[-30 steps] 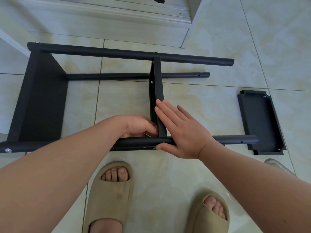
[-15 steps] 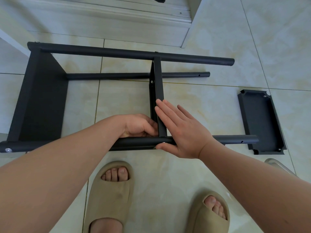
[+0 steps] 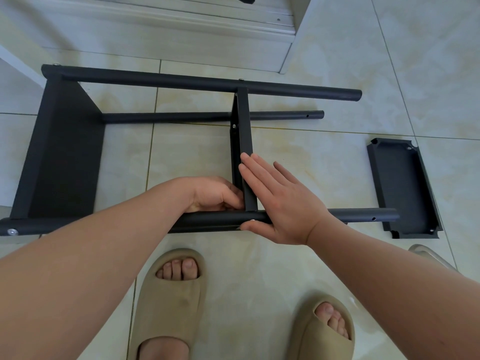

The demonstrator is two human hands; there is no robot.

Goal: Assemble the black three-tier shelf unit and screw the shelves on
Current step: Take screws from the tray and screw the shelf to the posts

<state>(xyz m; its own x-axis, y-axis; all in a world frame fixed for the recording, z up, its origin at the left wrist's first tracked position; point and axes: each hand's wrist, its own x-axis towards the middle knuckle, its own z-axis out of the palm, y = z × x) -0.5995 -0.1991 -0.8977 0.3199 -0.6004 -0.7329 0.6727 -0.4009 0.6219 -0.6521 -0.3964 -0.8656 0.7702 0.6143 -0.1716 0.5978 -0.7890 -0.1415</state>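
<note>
Head view: middle shelf [image 3: 243, 131], lying up-frame between both hands, is being braced by flat right hand [image 3: 283, 203]; left hand [image 3: 213, 194] curled, contents hidden.

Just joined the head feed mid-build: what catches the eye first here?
The black shelf frame lies on its side on the tiled floor, and both hands meet at its middle shelf by the near pole: the right hand flat against it, the left hand curled at its other side. A loose third shelf lies on the floor to the right, past the pole ends.
</note>
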